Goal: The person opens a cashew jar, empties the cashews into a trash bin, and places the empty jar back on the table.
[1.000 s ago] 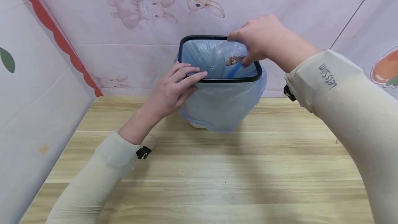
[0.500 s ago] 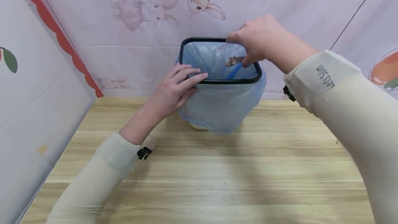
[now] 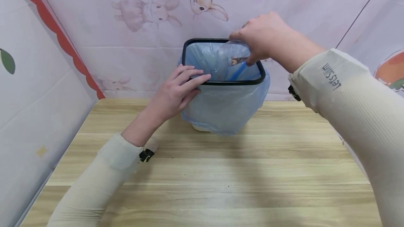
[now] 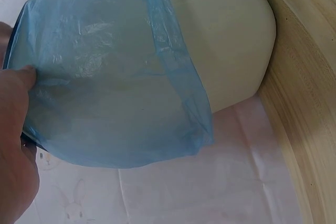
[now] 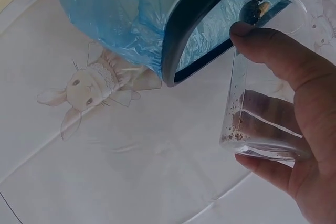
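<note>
My right hand [image 3: 265, 38] grips a clear cup [image 5: 257, 80], tipped with its mouth towards a trash bin's opening. Dark brown scraps [image 5: 257, 10] lie near the cup's mouth, and small brown crumbs [image 5: 236, 132] cling close to its base. My left hand [image 3: 173, 92] holds the near left of the bin's black rim [image 3: 231, 83], fingers over the edge and thumb [image 4: 27, 76] against the outside. A thin blue bag [image 3: 224, 109] lines the bin and hangs over its pale body [image 4: 226, 40]. The bin's bottom inside is hidden.
The bin stands at the back of a wood-grain table [image 3: 202, 171], close to a pale wall cloth [image 3: 151, 59] printed with rabbits. A few dark specks lie on the tabletop. Another cloth [image 3: 28, 80] with a red scalloped edge rises on the left.
My right hand rises a little and the cup's tilt shifts slightly. The patch of brown scraps seen in the cup looks smaller. My left hand stays on the rim.
</note>
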